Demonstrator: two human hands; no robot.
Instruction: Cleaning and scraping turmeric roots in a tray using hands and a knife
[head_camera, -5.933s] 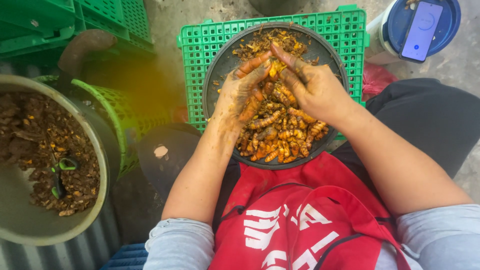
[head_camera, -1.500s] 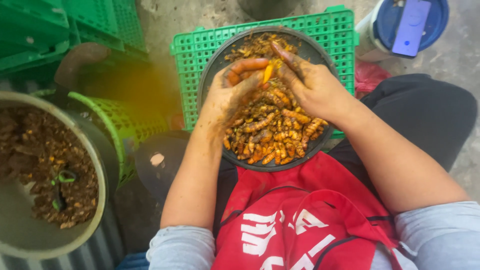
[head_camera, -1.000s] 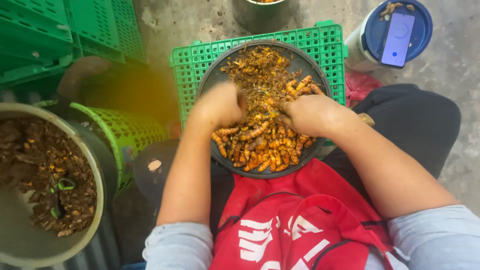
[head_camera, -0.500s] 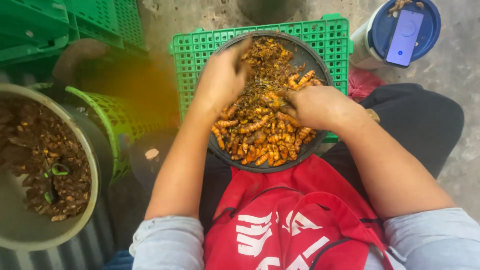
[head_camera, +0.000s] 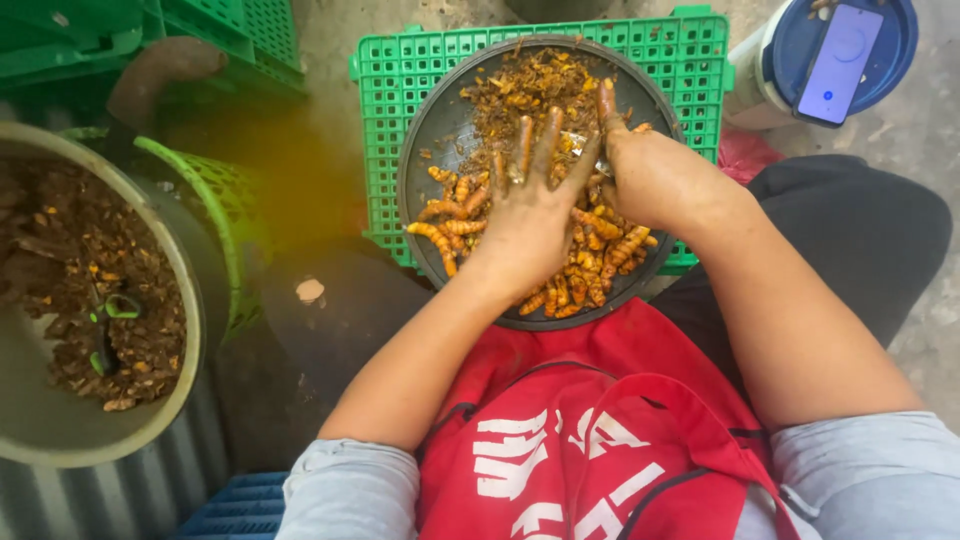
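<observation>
Left hand (head_camera: 530, 215) lay flat, fingers spread, on orange turmeric roots (head_camera: 590, 265) in round dark pan (head_camera: 430, 120). Right hand (head_camera: 655, 180) at 3 o'clock, touching it, index extended, gripping nothing. Pan sat on green crate (head_camera: 385, 110). Grey basin (head_camera: 60, 430) at 9 o'clock.

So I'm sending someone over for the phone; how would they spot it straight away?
Start at the green crate under the round pan of orange roots. Just past its far right corner stands a tub with a blue lid. The phone lies flat on that lid, the only flat, glossy rectangle around.
</observation>
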